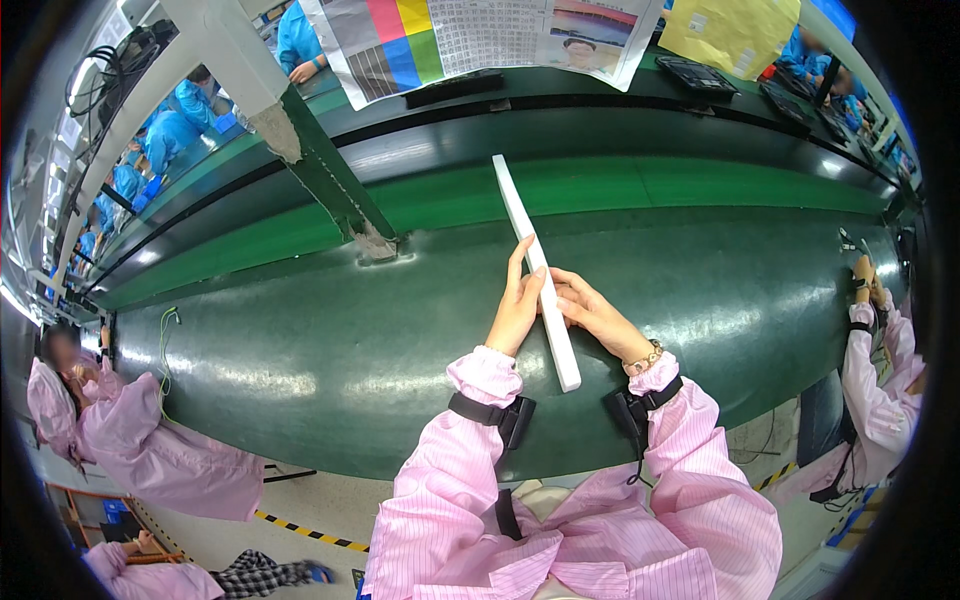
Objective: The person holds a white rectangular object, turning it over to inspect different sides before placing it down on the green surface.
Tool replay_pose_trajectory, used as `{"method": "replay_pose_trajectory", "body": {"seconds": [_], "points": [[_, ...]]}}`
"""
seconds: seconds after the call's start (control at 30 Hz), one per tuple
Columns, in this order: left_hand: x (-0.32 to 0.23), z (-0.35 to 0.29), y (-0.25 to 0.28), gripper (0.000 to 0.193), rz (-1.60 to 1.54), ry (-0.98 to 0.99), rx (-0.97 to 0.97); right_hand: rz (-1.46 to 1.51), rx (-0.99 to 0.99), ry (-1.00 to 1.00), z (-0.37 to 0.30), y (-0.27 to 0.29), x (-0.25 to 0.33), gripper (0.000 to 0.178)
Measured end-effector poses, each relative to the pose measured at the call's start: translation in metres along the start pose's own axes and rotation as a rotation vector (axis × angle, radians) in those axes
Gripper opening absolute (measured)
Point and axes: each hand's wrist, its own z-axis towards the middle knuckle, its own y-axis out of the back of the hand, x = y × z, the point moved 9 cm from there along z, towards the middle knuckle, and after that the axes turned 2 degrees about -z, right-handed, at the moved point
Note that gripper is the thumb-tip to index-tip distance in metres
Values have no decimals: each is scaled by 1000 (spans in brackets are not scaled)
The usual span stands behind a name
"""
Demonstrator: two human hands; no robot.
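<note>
A long, narrow white bar (pixel 515 207), smooth and plain, is held up over the green work table and points away from me at a slant. My left hand (pixel 519 300) grips its left side near the middle, with the thumb and a raised finger against it. From the right, my right hand (pixel 592 309) closes on the same bar, its fingers reaching behind. The fingertips under the bar are hidden. Both wrists carry black straps with small dark boxes over pink striped sleeves.
Green table (pixel 280 330) curves around me. A green post (pixel 335 170) rises from it at left; a thin cable (pixel 166 350) lies near the left end. Beyond runs a dark conveyor (pixel 600 125) with black devices. Printed sheets (pixel 480 40) hang above. Co-workers sit at both sides.
</note>
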Motion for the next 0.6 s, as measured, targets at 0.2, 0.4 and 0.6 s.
{"method": "replay_pose_trajectory", "body": {"seconds": [0.2, 0.4, 0.6], "points": [[2, 0, 0, 50, -22, 9, -5, 10, 1, 0, 0, -1, 1, 54], [0, 0, -1, 51, -28, 4, 3, 5, 3, 4, 0, -1, 2, 54], [1, 0, 1, 51, 11, -13, -5, 10, 2, 4, 0, -1, 2, 54]]}}
